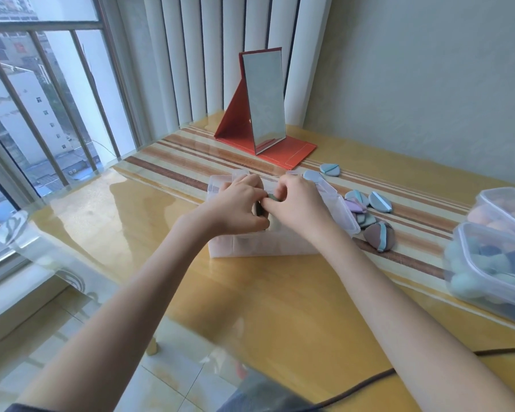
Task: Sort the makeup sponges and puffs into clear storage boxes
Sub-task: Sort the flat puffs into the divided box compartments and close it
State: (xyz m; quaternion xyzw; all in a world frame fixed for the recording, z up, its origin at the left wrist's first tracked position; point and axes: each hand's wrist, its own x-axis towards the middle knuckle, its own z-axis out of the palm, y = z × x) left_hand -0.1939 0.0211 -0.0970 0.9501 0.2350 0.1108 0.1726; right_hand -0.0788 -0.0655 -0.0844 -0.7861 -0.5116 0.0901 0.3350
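Both my hands pinch small dark green puffs over the open clear plastic box (268, 242): left hand (238, 206) and right hand (298, 209) touch, fingers curled. Bare yellow table (280, 292) lies near me. Right of my hands lie about eight loose puffs (379, 234) and two clear lidded boxes of sponges (494, 269).

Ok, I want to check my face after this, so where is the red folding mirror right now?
In the head view the red folding mirror stands at the far end of the table, in front of the white vertical blinds, beyond the clear box that both hands work over.
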